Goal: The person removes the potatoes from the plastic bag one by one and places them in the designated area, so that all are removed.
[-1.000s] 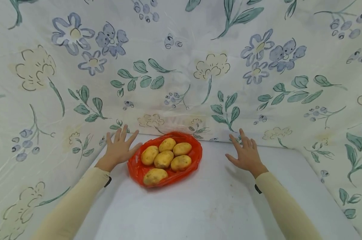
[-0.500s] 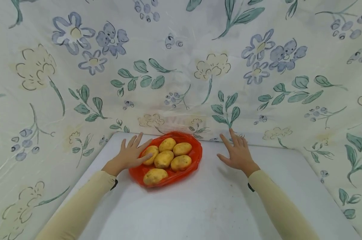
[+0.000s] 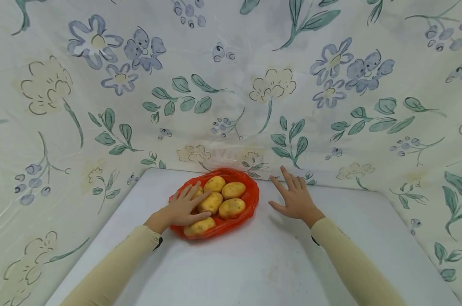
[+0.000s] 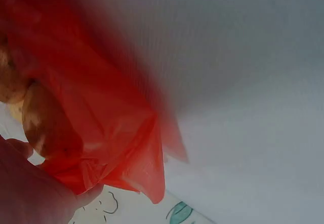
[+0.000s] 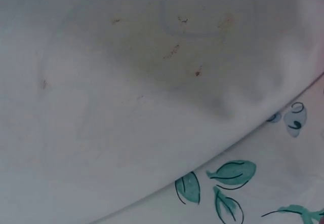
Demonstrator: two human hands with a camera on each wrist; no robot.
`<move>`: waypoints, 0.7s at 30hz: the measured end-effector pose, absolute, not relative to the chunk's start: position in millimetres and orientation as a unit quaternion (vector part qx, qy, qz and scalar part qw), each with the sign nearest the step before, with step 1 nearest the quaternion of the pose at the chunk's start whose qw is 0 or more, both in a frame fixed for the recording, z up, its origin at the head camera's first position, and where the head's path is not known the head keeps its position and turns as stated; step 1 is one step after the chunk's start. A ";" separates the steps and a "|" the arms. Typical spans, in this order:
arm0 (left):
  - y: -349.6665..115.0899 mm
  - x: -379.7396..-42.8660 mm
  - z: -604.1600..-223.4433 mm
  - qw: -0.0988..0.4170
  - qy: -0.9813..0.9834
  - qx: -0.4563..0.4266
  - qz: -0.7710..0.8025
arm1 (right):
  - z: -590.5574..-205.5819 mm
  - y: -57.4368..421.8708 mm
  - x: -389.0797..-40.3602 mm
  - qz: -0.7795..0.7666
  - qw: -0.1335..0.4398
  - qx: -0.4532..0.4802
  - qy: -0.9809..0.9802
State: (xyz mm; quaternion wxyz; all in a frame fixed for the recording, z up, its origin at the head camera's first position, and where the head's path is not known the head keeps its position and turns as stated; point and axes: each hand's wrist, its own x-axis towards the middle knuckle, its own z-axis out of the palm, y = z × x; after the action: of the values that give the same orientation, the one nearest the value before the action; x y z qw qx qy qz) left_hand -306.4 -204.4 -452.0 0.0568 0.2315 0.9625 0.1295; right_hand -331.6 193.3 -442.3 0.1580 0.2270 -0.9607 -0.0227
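Several yellow potatoes [image 3: 234, 191] lie in a spread red plastic bag [image 3: 250, 204] toward the back of the white table. My left hand [image 3: 183, 209] is over the bag's left side with fingers spread, covering part of the potatoes there; whether it touches them cannot be told. In the left wrist view, the hand [image 4: 35, 193] appears at the lower left, near a potato [image 4: 48, 125] and the crumpled red bag [image 4: 111, 117]. To the right of the bag, my right hand [image 3: 295, 199] hovers with fingers spread, holding nothing. The right wrist view shows no clear part of that hand.
The white table [image 3: 269, 263] bears small reddish stains, also seen as stains [image 5: 197, 73] up close. Behind it and along both sides hangs a flower-printed sheet [image 3: 231, 110], which meets the table's back edge just beyond the bag.
My left hand has moved right, from beside the bag to over the potatoes on its left side. My right hand has shifted left, closer to the bag. The bag and potatoes stay in place.
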 end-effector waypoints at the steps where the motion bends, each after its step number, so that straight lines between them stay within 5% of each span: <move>1: -203.9 -305.9 -452.9 0.061 0.962 0.231 0.132 | -441.8 192.3 -331.3 -0.021 0.157 0.227 -0.961; 21: -200.0 -307.4 -459.3 0.086 0.962 0.227 0.124 | -444.6 169.3 -333.3 0.012 0.139 0.238 -0.961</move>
State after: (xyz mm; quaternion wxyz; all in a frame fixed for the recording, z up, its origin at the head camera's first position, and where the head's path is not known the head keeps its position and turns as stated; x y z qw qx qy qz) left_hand -307.4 -200.0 -459.3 0.0864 0.2272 0.9621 0.1235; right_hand -333.3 169.3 -444.6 0.1388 0.2383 -0.9611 0.0123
